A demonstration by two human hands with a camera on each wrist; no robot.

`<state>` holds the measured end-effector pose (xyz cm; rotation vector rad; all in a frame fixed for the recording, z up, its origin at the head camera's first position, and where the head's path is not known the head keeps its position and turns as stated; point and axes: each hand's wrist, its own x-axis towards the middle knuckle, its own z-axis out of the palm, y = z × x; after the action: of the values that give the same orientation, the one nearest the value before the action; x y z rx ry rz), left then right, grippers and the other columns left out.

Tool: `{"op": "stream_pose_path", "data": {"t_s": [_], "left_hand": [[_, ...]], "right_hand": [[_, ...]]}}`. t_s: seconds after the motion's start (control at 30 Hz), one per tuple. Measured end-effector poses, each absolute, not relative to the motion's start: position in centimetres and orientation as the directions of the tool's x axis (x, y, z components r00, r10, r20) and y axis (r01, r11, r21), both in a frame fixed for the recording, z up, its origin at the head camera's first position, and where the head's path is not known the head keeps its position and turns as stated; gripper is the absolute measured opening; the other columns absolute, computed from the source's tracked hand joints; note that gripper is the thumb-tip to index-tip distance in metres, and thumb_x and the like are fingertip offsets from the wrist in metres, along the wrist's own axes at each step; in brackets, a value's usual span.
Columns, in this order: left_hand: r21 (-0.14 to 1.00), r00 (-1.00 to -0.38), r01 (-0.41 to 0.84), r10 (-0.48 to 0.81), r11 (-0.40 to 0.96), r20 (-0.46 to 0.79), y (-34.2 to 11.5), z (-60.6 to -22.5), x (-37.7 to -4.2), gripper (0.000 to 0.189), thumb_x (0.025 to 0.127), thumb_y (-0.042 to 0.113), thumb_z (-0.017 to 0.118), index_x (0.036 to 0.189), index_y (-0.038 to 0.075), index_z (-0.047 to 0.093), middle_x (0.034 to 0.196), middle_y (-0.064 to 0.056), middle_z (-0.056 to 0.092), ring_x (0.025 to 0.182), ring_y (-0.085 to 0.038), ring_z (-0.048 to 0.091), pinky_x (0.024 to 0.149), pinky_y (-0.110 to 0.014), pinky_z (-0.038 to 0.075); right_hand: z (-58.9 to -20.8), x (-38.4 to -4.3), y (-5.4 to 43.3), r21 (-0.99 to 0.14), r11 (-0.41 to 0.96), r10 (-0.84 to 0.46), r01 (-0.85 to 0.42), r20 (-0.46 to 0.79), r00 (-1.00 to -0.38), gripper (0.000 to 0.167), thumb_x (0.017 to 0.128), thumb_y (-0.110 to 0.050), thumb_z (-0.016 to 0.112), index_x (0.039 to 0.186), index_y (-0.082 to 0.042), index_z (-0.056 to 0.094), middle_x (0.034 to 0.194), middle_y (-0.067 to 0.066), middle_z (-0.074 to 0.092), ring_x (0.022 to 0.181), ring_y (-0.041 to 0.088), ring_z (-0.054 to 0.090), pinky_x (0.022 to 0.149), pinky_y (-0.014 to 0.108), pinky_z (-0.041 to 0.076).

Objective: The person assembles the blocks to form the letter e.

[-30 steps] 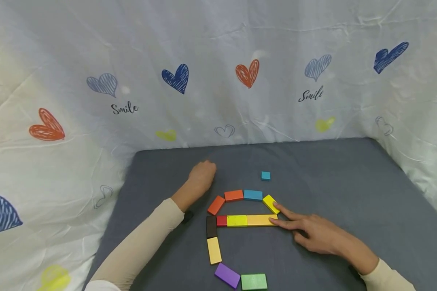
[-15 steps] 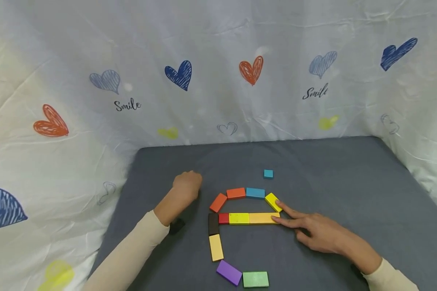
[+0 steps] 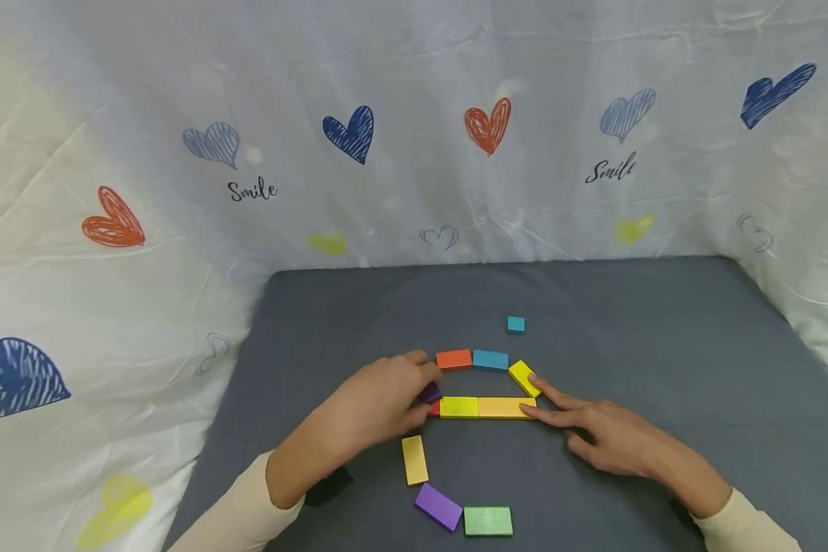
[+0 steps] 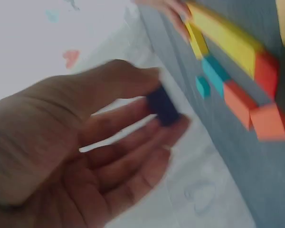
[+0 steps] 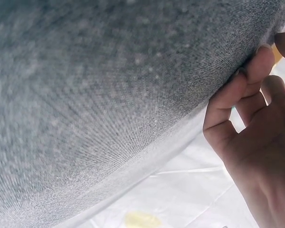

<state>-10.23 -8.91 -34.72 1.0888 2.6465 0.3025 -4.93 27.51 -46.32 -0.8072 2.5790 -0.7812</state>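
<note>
My left hand [image 3: 379,399] pinches a small dark purple block [image 4: 162,105] between thumb and fingertips, above the left end of a row of blocks. That row runs red [image 3: 435,409], yellow-green block [image 3: 459,407] and light orange block [image 3: 500,408]. Over it curves an arc: an orange block [image 3: 453,359], a blue block [image 3: 491,360] and a slanted yellow block [image 3: 522,376]. A second orange block [image 4: 268,121] shows in the left wrist view; my left hand hides it in the head view. My right hand [image 3: 607,435] touches the yellow and light orange blocks with two extended fingers.
Below the row lie a cream block [image 3: 415,460], a purple block [image 3: 438,506] and a green block [image 3: 488,521]. A small teal block [image 3: 516,325] lies beyond the arc. A grey cloth [image 3: 662,330] covers the table, and a white heart-printed curtain [image 3: 414,184] hangs behind.
My left hand first drew back leftward, then came right and nearer to the left end of the row, where the dark purple block now shows. My right hand keeps its place on the blocks.
</note>
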Motion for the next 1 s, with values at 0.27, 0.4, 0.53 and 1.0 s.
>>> {"op": "stream_pose_path", "data": {"t_s": [0.27, 0.4, 0.53, 1.0], "left_hand": [[0.357, -0.579, 0.764, 0.815, 0.537, 0.015, -7.1, -34.8, -5.8, 0.033, 0.097, 0.019, 0.077, 0.130, 0.018, 0.073, 0.110, 0.008, 0.062, 0.079, 0.002, 0.054, 0.067, -0.012, 0.046], [0.418, -0.553, 0.770, 0.831, 0.482, 0.060, -6.4, -35.6, -3.9, 0.036, 0.099, 0.021, 0.076, 0.134, 0.021, 0.071, 0.113, 0.011, 0.063, 0.087, 0.005, 0.056, 0.075, -0.010, 0.048], [0.467, -0.534, 0.752, 0.846, 0.466, 0.016, -5.6, -37.0, -2.4, 0.040, 0.101, 0.025, 0.073, 0.140, 0.018, 0.065, 0.120, 0.011, 0.063, 0.100, 0.005, 0.057, 0.086, -0.011, 0.048], [0.529, -0.501, 0.724, 0.864, 0.443, -0.039, -2.5, -43.2, 0.0, 0.035, 0.100, 0.034, 0.077, 0.132, 0.022, 0.069, 0.117, 0.014, 0.063, 0.103, 0.008, 0.056, 0.086, -0.010, 0.047]], "right_hand": [[-46.4, -4.9, 27.6, -0.585, 0.701, -0.585, -0.407, -0.147, -0.798, 0.069, 0.103, -0.006, 0.063, 0.160, -0.040, 0.047, 0.175, -0.001, 0.024, 0.046, -0.001, 0.022, 0.048, 0.020, 0.030], [-46.5, -4.8, 27.7, -0.591, 0.701, -0.584, -0.400, -0.153, -0.797, 0.068, 0.103, -0.006, 0.063, 0.160, -0.040, 0.047, 0.175, -0.001, 0.024, 0.045, -0.001, 0.023, 0.047, 0.020, 0.030], [-46.6, -4.8, 27.7, -0.592, 0.700, -0.582, -0.400, -0.147, -0.800, 0.068, 0.103, -0.006, 0.063, 0.160, -0.041, 0.047, 0.175, -0.001, 0.024, 0.045, -0.002, 0.023, 0.047, 0.021, 0.030], [-46.6, -4.8, 27.7, -0.594, 0.674, -0.602, -0.439, -0.096, -0.793, 0.067, 0.103, -0.004, 0.063, 0.160, -0.035, 0.048, 0.175, 0.003, 0.025, 0.046, -0.004, 0.022, 0.049, 0.019, 0.032]]}}
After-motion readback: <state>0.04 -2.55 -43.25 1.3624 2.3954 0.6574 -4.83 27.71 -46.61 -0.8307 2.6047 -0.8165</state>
